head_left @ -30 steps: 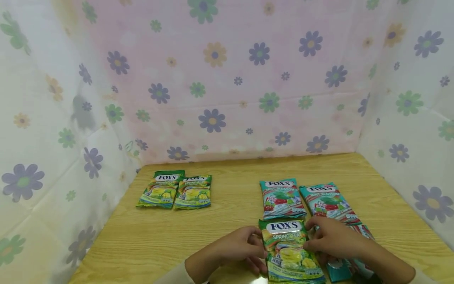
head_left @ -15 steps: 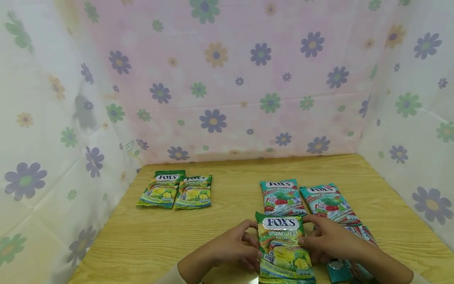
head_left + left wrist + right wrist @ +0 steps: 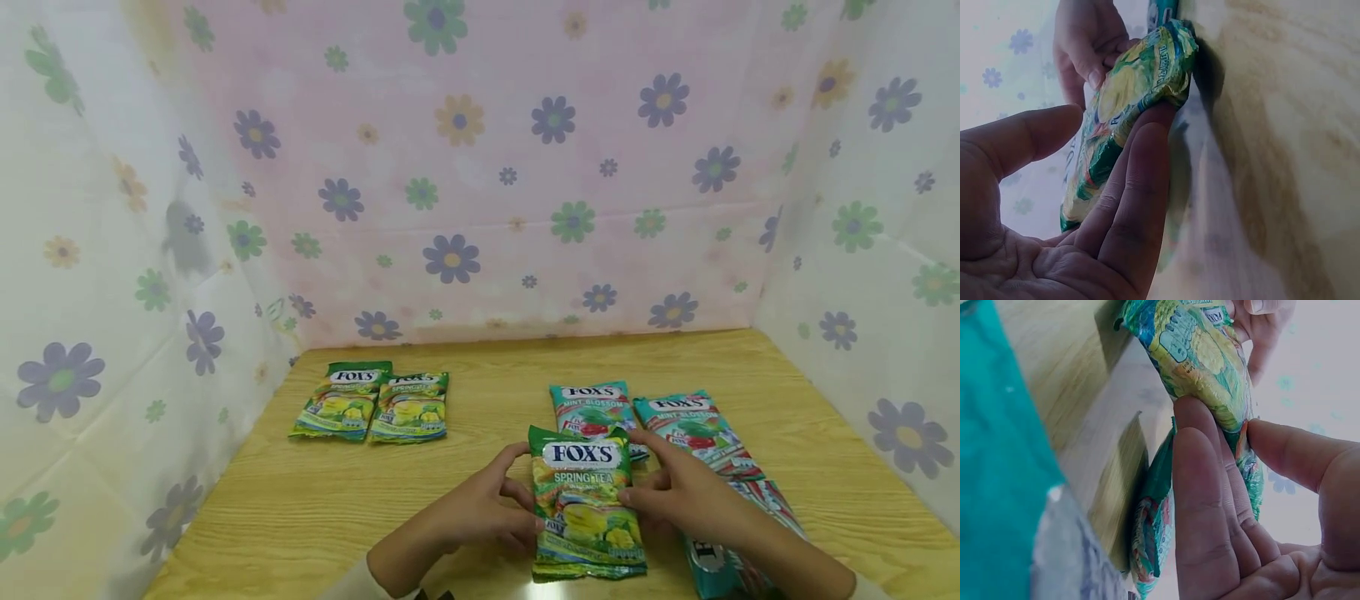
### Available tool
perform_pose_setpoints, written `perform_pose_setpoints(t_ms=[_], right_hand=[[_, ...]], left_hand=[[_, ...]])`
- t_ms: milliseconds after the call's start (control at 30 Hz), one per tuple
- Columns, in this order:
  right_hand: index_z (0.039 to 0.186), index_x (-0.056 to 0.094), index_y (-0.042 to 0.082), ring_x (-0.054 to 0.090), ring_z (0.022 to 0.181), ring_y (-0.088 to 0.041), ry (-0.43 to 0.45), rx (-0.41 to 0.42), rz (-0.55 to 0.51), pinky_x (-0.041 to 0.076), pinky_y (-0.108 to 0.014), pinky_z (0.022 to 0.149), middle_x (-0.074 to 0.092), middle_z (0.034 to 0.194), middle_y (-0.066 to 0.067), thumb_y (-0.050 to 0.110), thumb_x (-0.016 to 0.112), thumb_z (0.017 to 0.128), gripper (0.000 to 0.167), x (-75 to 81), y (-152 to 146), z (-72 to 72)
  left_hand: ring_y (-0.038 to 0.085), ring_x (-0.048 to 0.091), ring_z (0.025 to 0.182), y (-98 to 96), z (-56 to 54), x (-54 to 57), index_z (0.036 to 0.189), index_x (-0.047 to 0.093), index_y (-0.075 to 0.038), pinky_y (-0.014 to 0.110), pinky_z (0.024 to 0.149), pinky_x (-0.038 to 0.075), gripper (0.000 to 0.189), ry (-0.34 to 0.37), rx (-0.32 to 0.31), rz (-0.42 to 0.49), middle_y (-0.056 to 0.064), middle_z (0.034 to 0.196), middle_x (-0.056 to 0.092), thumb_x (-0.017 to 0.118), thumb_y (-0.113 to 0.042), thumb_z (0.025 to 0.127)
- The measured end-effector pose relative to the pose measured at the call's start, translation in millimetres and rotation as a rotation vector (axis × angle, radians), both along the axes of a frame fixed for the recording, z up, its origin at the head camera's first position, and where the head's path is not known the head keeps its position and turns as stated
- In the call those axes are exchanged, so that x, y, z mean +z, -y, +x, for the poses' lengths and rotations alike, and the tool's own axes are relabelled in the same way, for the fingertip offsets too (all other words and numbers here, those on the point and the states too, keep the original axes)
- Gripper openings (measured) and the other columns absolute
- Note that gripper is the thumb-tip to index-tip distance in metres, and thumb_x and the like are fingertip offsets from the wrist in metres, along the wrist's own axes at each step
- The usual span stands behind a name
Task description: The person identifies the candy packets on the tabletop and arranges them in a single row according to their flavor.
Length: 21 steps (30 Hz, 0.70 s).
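A green and yellow Fox's Spring Tea candy bag [image 3: 588,508] is held between both hands, face up toward the head camera. The left hand [image 3: 483,512] holds its left edge; in the left wrist view the fingers [image 3: 1138,169] lie behind the bag. On the right edge, the right hand [image 3: 686,492] pinches it, thumb on the front and fingers behind. The bag hangs above the table and tilts. Behind it, a teal Mint Blossom candy bag [image 3: 588,404] is partly covered. A second Mint Blossom bag [image 3: 697,433] lies to the right.
Two more Spring Tea bags [image 3: 341,404] lie side by side at the table's back left. Another teal bag [image 3: 708,567] is partly hidden under the right forearm. Flowered cloth [image 3: 487,183] walls the wooden table [image 3: 337,508] at the back and sides.
Both hands have lifted the Spring Tea bag off the table and shifted it slightly left and away from the body. It now covers more of the Mint Blossom bag behind.
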State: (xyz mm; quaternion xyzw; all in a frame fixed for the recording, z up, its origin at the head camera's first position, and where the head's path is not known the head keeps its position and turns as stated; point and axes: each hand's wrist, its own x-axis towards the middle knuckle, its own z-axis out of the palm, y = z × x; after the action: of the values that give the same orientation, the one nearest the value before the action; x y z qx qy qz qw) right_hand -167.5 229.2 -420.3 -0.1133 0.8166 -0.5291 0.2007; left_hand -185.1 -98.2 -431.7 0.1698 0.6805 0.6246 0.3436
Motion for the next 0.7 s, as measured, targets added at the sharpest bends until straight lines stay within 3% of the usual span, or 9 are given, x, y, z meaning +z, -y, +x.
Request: perform_pose_setpoints(t_ms=[200, 400, 700], right_hand=[[0.167, 0.010, 0.015, 0.073, 0.073, -0.035, -0.050, -0.002, 0.010, 0.061, -0.045, 0.059, 0.076, 0.087, -0.012, 0.034, 0.075, 0.097, 0.098, 3.4, 5, -2.2], [0.167, 0.010, 0.021, 0.075, 0.078, -0.036, -0.079, -0.010, -0.022, 0.063, -0.041, 0.065, 0.078, 0.092, -0.010, 0.032, 0.077, 0.096, 0.098, 7.4, 13, -9.5], [0.167, 0.012, 0.018, 0.075, 0.079, -0.038, -0.099, -0.033, -0.042, 0.064, -0.048, 0.066, 0.078, 0.093, -0.011, 0.032, 0.078, 0.094, 0.099, 13.5, 28, -26.4]], left_hand=[[0.036, 0.077, 0.086, 4.4, -3.8, 1.8, 0.163, 0.020, -0.036, 0.050, 0.074, 0.064, 0.100, -0.008, 0.026, 0.011, 0.018, 0.112, 0.069, 0.078, -0.005, 0.088], [0.036, 0.076, 0.086, 10.2, -9.4, 6.0, 0.163, 0.018, -0.041, 0.050, 0.073, 0.064, 0.102, -0.063, 0.042, -0.006, 0.017, 0.111, 0.069, 0.078, -0.008, 0.089], [0.036, 0.076, 0.082, 19.2, -23.1, 13.4, 0.161, 0.020, -0.045, 0.050, 0.070, 0.063, 0.098, -0.173, 0.115, -0.065, 0.015, 0.111, 0.069, 0.079, -0.013, 0.090]])
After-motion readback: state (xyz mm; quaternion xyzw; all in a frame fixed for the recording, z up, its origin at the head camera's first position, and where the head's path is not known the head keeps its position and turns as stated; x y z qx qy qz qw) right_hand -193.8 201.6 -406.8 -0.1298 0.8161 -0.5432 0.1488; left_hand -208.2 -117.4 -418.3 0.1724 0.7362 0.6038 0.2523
